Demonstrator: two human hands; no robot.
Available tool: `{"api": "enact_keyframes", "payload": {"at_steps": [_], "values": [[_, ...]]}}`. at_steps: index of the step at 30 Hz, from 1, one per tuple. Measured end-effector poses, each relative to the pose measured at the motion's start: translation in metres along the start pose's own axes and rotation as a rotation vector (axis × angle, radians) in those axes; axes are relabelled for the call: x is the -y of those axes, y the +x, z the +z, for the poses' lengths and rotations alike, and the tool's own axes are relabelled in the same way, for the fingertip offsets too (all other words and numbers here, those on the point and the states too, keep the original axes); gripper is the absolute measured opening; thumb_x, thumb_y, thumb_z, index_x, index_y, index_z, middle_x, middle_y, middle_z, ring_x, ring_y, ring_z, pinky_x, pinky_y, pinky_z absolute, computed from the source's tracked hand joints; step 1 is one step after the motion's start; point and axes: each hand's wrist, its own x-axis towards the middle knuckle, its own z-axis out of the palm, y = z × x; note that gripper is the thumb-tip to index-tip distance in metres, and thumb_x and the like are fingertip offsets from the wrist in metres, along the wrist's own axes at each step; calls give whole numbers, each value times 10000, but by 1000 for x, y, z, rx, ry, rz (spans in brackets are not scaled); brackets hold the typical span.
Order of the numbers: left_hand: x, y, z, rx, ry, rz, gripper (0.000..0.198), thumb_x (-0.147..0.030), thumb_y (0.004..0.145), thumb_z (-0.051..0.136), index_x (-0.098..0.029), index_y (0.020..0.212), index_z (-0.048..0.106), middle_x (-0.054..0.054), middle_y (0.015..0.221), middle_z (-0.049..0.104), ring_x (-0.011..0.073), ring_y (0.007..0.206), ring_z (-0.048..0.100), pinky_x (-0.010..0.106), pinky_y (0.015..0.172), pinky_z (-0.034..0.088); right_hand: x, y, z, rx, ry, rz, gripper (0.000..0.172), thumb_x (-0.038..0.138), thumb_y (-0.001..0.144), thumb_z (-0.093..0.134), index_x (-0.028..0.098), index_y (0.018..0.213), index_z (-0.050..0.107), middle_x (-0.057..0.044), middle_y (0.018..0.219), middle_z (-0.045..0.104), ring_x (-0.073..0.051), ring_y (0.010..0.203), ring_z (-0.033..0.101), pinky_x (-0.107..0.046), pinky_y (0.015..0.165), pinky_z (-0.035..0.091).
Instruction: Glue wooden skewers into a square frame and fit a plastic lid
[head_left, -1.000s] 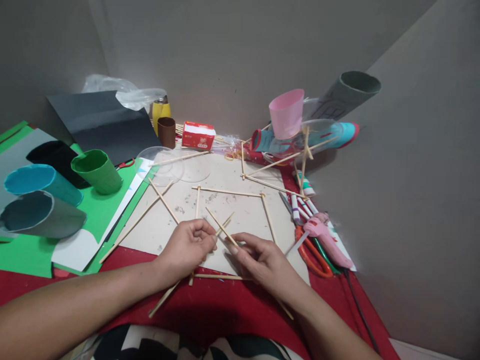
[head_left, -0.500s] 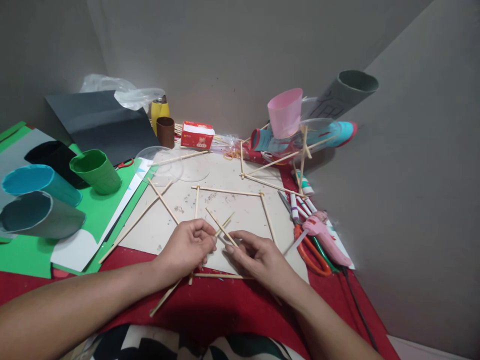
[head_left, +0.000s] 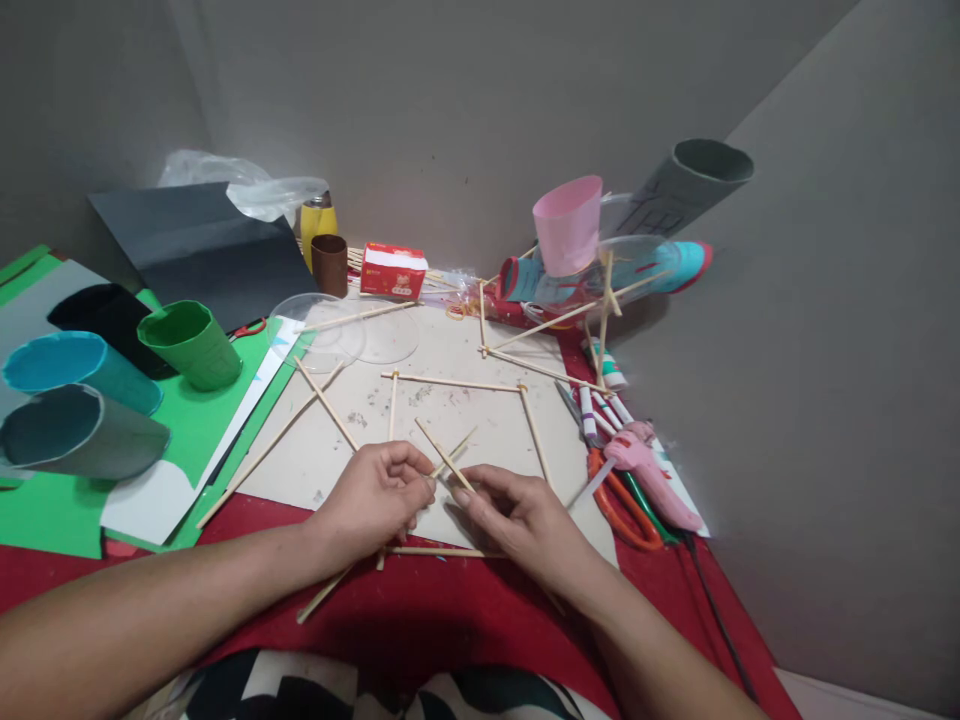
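Observation:
My left hand is closed around a thin wooden stick, which runs from the lower left up past my fingertips. A second wooden stick is pinched in my right hand and slants the other way. The two sticks cross just in front of my fingers; whether they are joined there is hidden. Beneath both hands lies a four-sided frame of sticks with yellowish bindings at its far corners. Left of it, two more sticks cross in an X.
Orange-handled scissors, a pink glue gun and markers lie at the right. Behind them stands a stick structure with a pink paper cup. Paper tubes, including a green one, lie left. A red box is at the back.
The two crossed sticks have shifted very slightly, their upper ends moving a little to the right. Both hands keep their grips.

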Motion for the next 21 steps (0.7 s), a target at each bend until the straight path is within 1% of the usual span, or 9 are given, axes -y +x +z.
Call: {"api": "enact_keyframes", "payload": {"at_steps": [6,10,12,14,16,17,18,19,21], "values": [[-5,-2,1,4,18,-22,142,-282,748,605,-156,771,543,-62,517,505,58,334,435,155,307,359,3,-2,0,6,-20,4,305,428,916,502,155,896,637,55,579,350,-93,530,298,-231,478,248],[-7,-3,1,9,14,-37,193,-336,764,610,-160,756,529,-55,528,523,53,315,418,148,287,330,6,-1,-2,-16,-58,3,288,410,898,531,157,962,653,51,571,413,-92,508,349,-224,471,284],[-8,-3,1,7,16,-39,201,-340,766,615,-162,751,522,-53,526,531,54,311,414,147,283,328,8,-1,-6,-74,-72,-9,283,388,878,559,148,990,660,35,587,483,-95,503,396,-223,470,320],[-7,-3,1,9,27,-35,212,-351,776,615,-166,746,517,-57,509,526,53,300,402,147,277,326,11,-4,-9,-197,-47,-40,266,357,856,591,139,985,671,9,616,556,-106,522,467,-223,489,378],[-7,-3,0,18,46,-28,250,-394,794,609,-170,741,510,-58,498,521,55,290,391,152,264,321,15,-11,-13,-322,46,-94,208,320,851,612,154,953,686,-8,636,607,-118,556,538,-222,523,435],[-7,-4,0,21,52,-25,274,-423,801,604,-172,746,509,-57,501,523,58,289,389,155,258,320,19,-16,-15,-337,132,-137,176,306,857,616,173,947,691,-11,648,626,-121,571,567,-221,539,457],[-7,-4,0,22,57,-23,295,-451,808,598,-174,756,509,-55,508,527,60,290,389,158,252,317,22,-22,-16,-310,243,-193,153,299,869,612,200,954,692,-11,675,644,-119,578,588,-221,550,475],[-6,-4,0,21,58,-23,312,-473,814,590,-176,767,508,-53,517,533,61,294,390,158,251,316,27,-27,-18,-247,366,-256,152,318,883,603,231,973,691,-12,716,661,-114,577,602,-221,552,488],[-6,-3,0,11,63,-26,329,-493,826,580,-176,779,508,-46,537,548,58,311,398,152,262,322,37,-36,-21,-75,563,-373,206,424,894,576,293,1014,681,-22,839,680,-107,575,621,-231,549,510]]}}
